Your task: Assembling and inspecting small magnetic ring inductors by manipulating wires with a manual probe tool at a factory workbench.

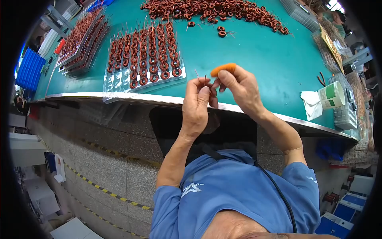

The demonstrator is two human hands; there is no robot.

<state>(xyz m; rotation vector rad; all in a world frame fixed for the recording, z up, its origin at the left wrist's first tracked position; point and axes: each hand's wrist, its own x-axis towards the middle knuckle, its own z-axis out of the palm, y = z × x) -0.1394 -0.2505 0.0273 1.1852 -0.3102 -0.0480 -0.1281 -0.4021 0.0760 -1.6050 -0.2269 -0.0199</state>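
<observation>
Over the table's front edge, my left hand is closed in a pinch on a copper-wound ring coil. Most of that coil is hidden by the fingers; thin wire ends stick up above them. Close beside it on the right is my right hand, its fingers bent and pressed together near the coil. An orange cover, which looks like a finger cot, sits on one of its fingers. Whether the right fingertips grip a wire end cannot be made out.
Left of my hands lies a clear plastic tray with rows of coils. Beyond it stand stacked filled trays. A heap of loose coils covers the far side of the green table. On the right are a cup, white tissue and pliers.
</observation>
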